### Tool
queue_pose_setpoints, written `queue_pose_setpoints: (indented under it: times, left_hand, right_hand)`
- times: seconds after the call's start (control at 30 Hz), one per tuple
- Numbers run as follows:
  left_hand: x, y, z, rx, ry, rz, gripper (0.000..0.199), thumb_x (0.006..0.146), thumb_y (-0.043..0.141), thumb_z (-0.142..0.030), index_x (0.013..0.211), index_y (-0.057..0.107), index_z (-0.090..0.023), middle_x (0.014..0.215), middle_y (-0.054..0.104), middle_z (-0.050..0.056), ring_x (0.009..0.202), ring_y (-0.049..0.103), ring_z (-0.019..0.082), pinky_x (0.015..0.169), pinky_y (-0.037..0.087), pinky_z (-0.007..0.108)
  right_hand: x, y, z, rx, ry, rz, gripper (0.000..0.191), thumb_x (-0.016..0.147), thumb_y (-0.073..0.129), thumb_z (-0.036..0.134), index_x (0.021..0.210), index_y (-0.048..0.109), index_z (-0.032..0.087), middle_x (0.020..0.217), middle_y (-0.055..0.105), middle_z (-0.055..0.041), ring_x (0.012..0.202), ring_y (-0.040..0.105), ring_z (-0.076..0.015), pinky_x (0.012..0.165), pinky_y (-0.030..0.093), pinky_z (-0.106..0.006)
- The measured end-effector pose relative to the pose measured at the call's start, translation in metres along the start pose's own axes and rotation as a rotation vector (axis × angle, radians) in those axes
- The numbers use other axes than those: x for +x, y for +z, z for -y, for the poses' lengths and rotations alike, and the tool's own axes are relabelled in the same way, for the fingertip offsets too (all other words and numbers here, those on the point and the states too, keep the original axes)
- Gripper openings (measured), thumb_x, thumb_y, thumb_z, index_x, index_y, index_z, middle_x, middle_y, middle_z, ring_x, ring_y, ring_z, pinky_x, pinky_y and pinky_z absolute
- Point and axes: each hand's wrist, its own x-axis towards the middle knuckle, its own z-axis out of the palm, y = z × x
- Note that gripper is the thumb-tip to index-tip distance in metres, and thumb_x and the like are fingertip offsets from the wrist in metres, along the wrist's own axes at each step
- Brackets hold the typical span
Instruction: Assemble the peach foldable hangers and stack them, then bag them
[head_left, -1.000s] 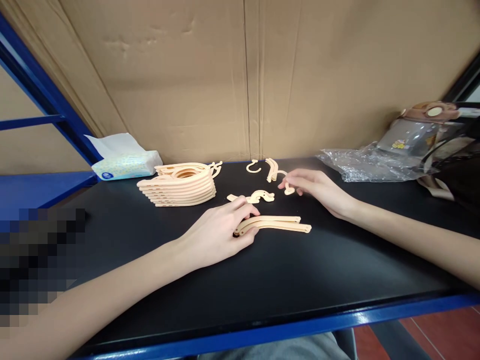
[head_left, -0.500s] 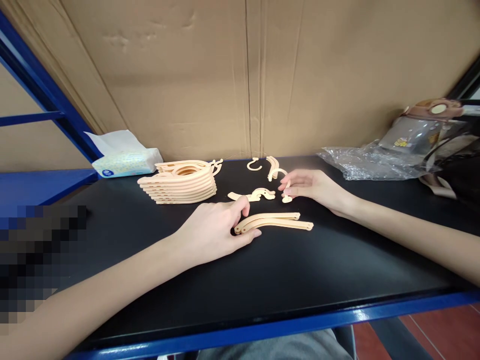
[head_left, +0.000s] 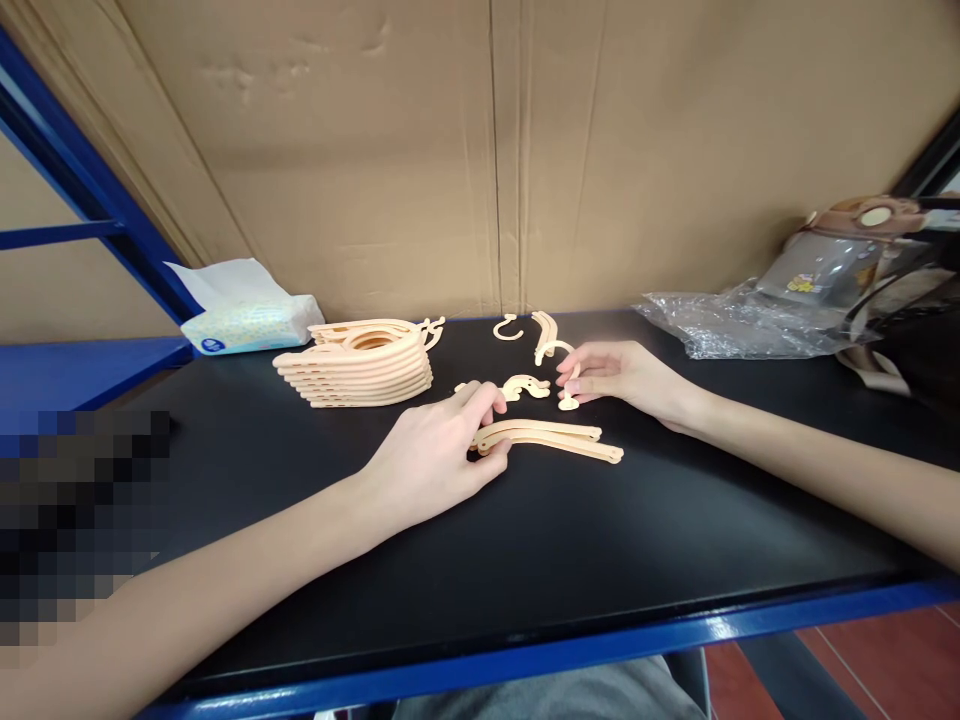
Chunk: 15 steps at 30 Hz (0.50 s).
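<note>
My left hand [head_left: 442, 440] has its thumb and fingers closed around the left ends of two curved cream hanger arms [head_left: 555, 437], which lie side by side on the black table. Between thumb and fingers of my right hand [head_left: 615, 378] is a cream hanger hook [head_left: 568, 398], its flat base pointing down and its curve to the upper left. Behind my left fingers lies another hanger piece [head_left: 525, 387], partly covered by the hand. Farther back are a loose hook [head_left: 508, 328] and more curved hanger arms [head_left: 547, 330].
A stack of cream folded hangers [head_left: 356, 370] stands left of my left hand, with a tissue pack [head_left: 251, 310] behind it. At the right back lie clear plastic wrap [head_left: 735, 325] and a bottle [head_left: 817, 265]. Cardboard [head_left: 360, 150] walls the back edge.
My left fingers have closed in on the two hanger arms, whose left ends have shifted slightly up and left. The hook in my right hand has dipped slightly to the left.
</note>
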Motion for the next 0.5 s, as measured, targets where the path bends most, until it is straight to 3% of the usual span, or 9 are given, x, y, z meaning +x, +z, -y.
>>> queue_pose_setpoints:
  times: [0.2,0.5]
  left_hand:
    - [0.0018,0.0014,-0.0026,-0.002,0.016,-0.012,0.022,0.086,0.052,-0.041,0.095,0.05,-0.021,0.085,0.057,-0.003,0.057,0.052,0.011,0.051,0.035,0.023]
    - [0.0027,0.0019,-0.0045,0.028,0.013,-0.005,0.01,0.086,0.053,-0.029,0.09,0.053,-0.02,0.085,0.054,-0.003,0.062,0.052,0.012,0.055,0.038,0.024]
  right_hand:
    - [-0.0003,0.0008,0.0016,-0.026,-0.002,0.009,0.021,0.069,0.074,0.028,0.087,0.067,0.019,0.081,0.069,-0.0002,0.079,0.068,-0.0161,0.082,0.053,-0.036]
    - [-0.0008,0.0034,0.0049,-0.12,-0.06,0.018,0.021,0.069,0.074,0.032,0.084,0.066,0.019,0.079,0.067,0.0005,0.075,0.064,-0.0149,0.078,0.049,-0.034]
